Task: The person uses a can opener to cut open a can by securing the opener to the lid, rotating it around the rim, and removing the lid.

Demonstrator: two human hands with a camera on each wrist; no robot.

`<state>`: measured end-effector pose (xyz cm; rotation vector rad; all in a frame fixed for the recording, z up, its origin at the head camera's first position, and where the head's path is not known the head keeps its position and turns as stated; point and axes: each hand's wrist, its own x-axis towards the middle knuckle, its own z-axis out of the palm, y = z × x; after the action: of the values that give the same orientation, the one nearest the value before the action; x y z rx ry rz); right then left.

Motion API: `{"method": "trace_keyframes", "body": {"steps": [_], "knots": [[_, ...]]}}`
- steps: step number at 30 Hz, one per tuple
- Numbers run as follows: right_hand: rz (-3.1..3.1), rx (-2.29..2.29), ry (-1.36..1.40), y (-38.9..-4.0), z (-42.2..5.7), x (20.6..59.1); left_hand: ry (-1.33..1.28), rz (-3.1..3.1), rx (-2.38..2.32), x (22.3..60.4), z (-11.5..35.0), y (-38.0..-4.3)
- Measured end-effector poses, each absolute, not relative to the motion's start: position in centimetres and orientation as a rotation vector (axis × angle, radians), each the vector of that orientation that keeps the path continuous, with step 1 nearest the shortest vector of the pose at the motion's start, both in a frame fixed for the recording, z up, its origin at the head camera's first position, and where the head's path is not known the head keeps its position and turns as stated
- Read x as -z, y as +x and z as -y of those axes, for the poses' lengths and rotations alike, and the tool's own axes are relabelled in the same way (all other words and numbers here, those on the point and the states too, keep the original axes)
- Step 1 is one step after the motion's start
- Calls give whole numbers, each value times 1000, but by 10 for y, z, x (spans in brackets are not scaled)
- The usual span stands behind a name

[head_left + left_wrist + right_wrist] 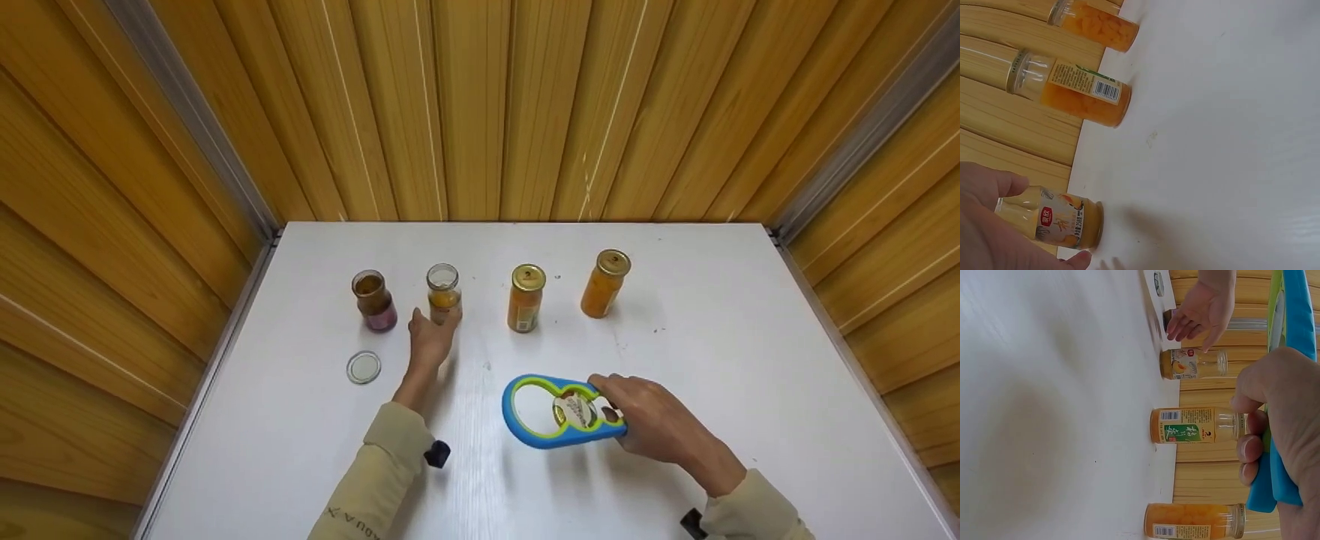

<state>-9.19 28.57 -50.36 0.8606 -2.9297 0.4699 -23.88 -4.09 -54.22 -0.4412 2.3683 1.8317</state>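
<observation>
White table is walled by wood panels — opener is gripped by right hand, left hand is held loose beside jar.

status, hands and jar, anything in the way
Left hand at lidless yellow jar. Right hand grips blue opener. Nothing visible between left hand and jar.

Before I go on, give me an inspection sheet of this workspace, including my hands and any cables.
Surface: white tabletop, small marks.
Job's things: lidless dark jar, lidless clear jar, middle lidded jar and far-right lidded jar, all upright; blue-green opener, with a printed lid visible within its frame.
Clutter: loose lid lying flat near the dark jar.
Left hand: fingers relaxed beside the clear jar; contact unclear.
Right hand: grips the opener.
Cables: nothing seen.
Surroundings: wood-look panels, metal posts.
</observation>
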Motion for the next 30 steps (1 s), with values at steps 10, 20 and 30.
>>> {"method": "trace_keyframes", "body": {"steps": [10,20,30], "knots": [[2851,-501,890,-92,-282,505,-427,-2141,-1838,526,36,-209],[2856,-506,894,-95,-275,499,-211,-1977,-1763,510,33,-176],[2836,-498,916,-95,-270,492,45,-1812,-1783,505,30,-147]]}}
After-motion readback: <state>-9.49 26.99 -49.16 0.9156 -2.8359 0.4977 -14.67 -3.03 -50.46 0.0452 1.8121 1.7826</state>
